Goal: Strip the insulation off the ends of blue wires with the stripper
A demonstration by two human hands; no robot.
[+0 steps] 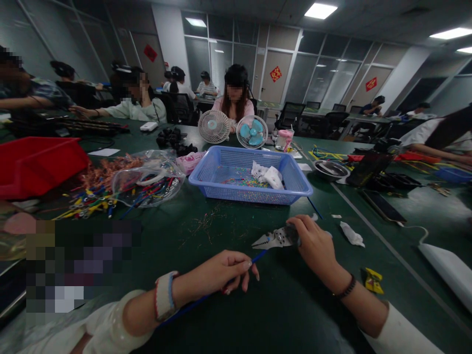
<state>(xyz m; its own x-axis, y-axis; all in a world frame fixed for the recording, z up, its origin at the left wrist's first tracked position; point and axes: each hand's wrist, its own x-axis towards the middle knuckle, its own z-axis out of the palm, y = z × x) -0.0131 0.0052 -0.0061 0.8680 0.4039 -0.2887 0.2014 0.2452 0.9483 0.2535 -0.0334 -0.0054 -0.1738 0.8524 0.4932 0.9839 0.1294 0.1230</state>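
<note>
My left hand (230,271) pinches a blue wire (260,256) between thumb and fingers; the wire's short end points up and right, and its long part runs back under my forearm. In my right hand (312,241) are metal wire pliers (276,238), their jaws pointing left just above the wire's end. Jaws and wire look close, but I cannot tell whether they touch. Beyond both hands, a blue plastic basket (250,195) holds small colourful bits and crumpled white tissue (273,177). Thin copper strands (204,223) lie on the green table (236,314).
A red bin (40,167) stands at left, beside a clear bag (147,179) and terminal-ended wires. Two small fans (252,132) stand behind the basket. Right are a metal bowl (331,169), a phone (382,206), a tissue (352,234) and a yellow wrapper (373,280). People sit around.
</note>
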